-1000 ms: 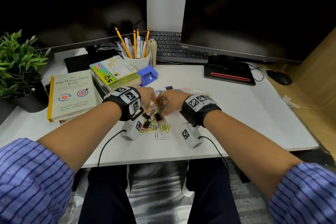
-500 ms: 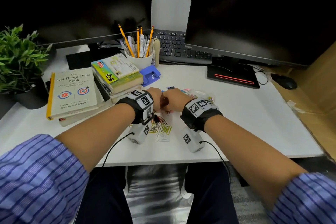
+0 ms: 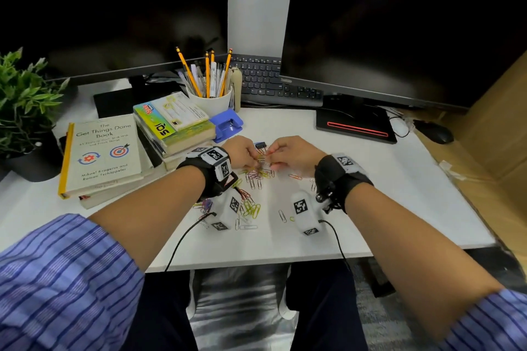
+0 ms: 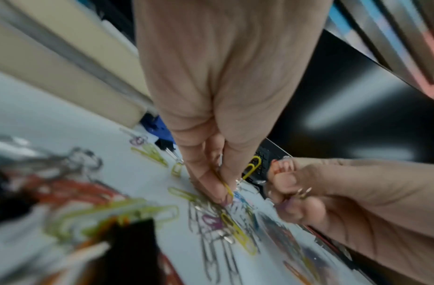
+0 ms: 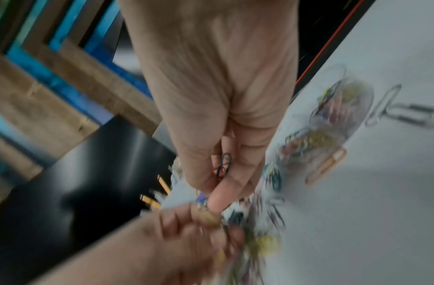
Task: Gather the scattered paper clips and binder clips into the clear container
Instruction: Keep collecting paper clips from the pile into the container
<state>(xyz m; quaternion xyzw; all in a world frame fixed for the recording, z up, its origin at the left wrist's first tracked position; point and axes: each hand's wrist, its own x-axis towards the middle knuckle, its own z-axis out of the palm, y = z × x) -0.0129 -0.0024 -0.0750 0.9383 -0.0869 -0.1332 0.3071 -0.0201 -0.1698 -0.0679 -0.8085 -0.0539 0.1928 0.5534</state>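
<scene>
Coloured paper clips [image 3: 256,175] lie scattered on the white desk [image 3: 385,196] between my wrists, with more [image 3: 251,208] nearer me. A black binder clip [image 3: 261,146] sits just beyond my fingers. My left hand [image 3: 252,155] pinches a yellow paper clip [image 4: 226,186] at the pile. My right hand [image 3: 273,155] is curled round dark and red paper clips [image 5: 223,165]. In the right wrist view a blurred clear container [image 5: 368,100] with coloured clips in it stands right of my right hand. The head view does not show it.
Stacked books [image 3: 102,151] and a blue hole punch [image 3: 228,124] lie left of the pile. A white pencil cup [image 3: 211,100], a keyboard [image 3: 268,80] and two dark monitors stand behind. A plant [image 3: 22,105] is far left, a mouse [image 3: 433,131] far right.
My hands were pressed together over the pile. They have drawn slightly apart, each now holding clips, and more scattered clips show between my wrists.
</scene>
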